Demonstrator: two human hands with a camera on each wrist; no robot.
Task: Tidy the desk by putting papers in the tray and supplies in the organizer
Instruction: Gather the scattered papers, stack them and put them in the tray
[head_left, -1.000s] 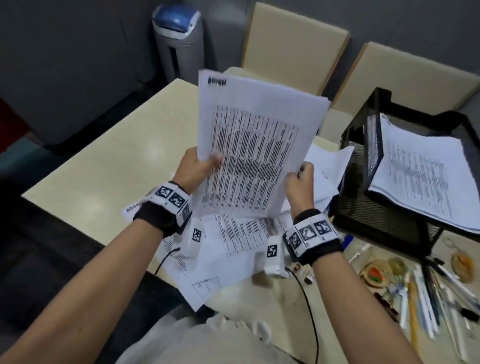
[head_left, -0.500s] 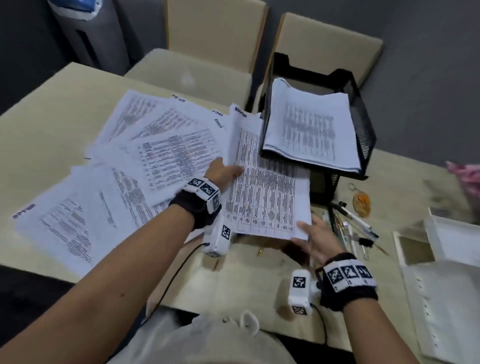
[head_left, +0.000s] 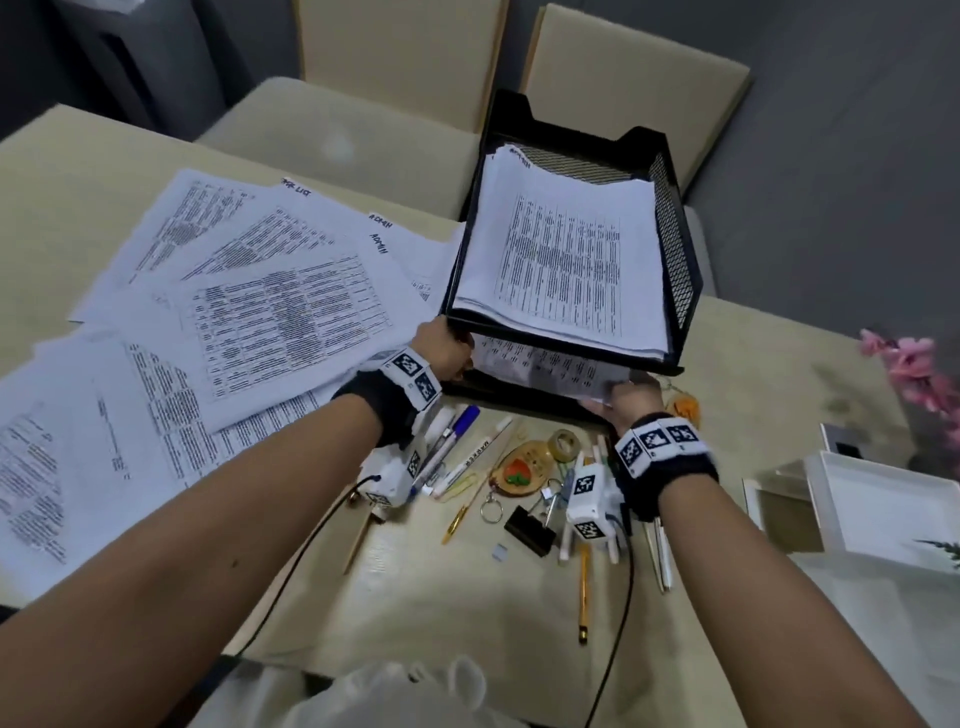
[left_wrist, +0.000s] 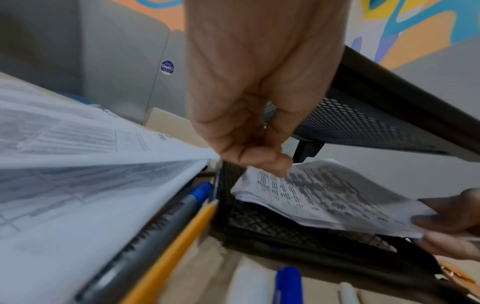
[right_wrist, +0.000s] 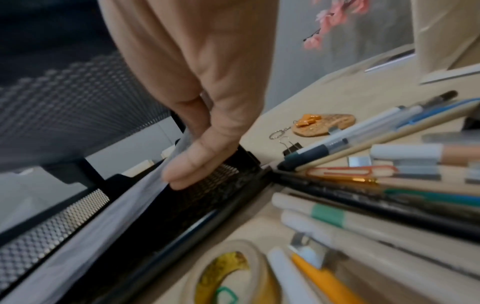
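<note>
A black mesh two-tier tray (head_left: 680, 270) stands at the back of the desk, with a paper stack (head_left: 566, 260) on its upper tier. A second printed stack (head_left: 550, 366) lies partly inside the lower tier. My left hand (head_left: 447, 353) is at the tray's front left corner, its curled fingertips (left_wrist: 270, 164) on that stack's left edge. My right hand (head_left: 631, 397) pinches the stack's near right corner, thumb (right_wrist: 197, 164) against the sheets (right_wrist: 103, 216). Loose sheets (head_left: 249, 322) cover the desk's left half.
Pens, markers (head_left: 470, 457), a tape roll (head_left: 565, 444), a black binder clip (head_left: 530, 530), a strawberry keychain (head_left: 519, 470) and a yellow pencil (head_left: 584, 597) lie before the tray. A white box (head_left: 883, 504) and pink flowers (head_left: 914, 374) stand at the right. Two chairs are behind the desk.
The stack held upright in both hands a second ago came down and to the right. Its far part now lies inside the tray's lower tier.
</note>
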